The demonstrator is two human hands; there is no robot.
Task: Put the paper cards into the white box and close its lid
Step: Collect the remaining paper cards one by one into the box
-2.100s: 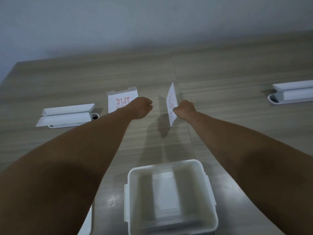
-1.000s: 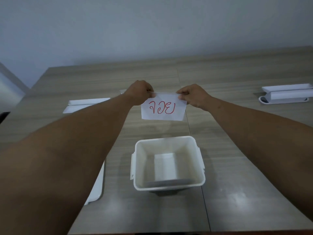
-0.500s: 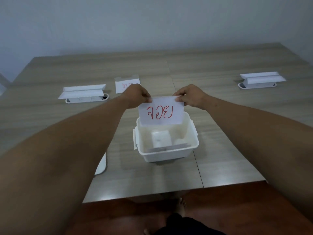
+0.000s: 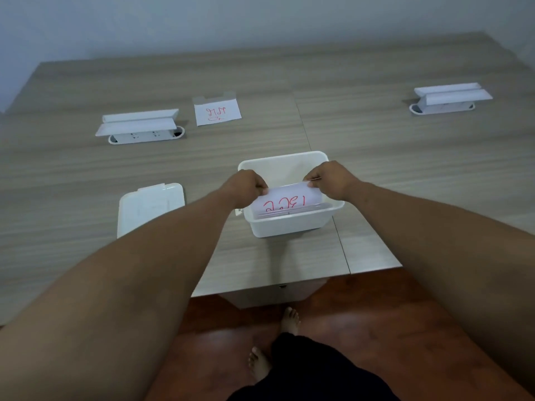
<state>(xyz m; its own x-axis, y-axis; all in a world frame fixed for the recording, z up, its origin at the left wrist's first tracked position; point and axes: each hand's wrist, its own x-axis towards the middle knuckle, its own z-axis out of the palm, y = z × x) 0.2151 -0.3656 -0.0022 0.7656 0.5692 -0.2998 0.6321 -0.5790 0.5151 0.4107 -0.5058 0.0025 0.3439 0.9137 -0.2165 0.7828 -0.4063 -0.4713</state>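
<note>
My left hand [image 4: 244, 185] & right hand [image 4: 330, 178] pinch the top corners of a card [image 4: 285, 201] w/ red writing, its lower edge down inside the open box [image 4: 289, 227] beneath my fingers. Lid [image 4: 150, 208] lies left of my left hand; a 2nd card [image 4: 217, 112] sits flat on the table [image 4: 405, 169], well beyond both.

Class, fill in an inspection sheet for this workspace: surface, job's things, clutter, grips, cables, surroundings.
Surface: wood-grain table, seam down the middle.
Job's things: white box open; held card partly lowered inside; second card lies flat farther back; lid lies left of the box.
Clutter: two white socket units, flaps raised.
Grips: left hand and right hand pinch the held card's top corners.
Cables: nothing seen.
Surroundings: plain wall, reddish floor, bare feet.
</note>
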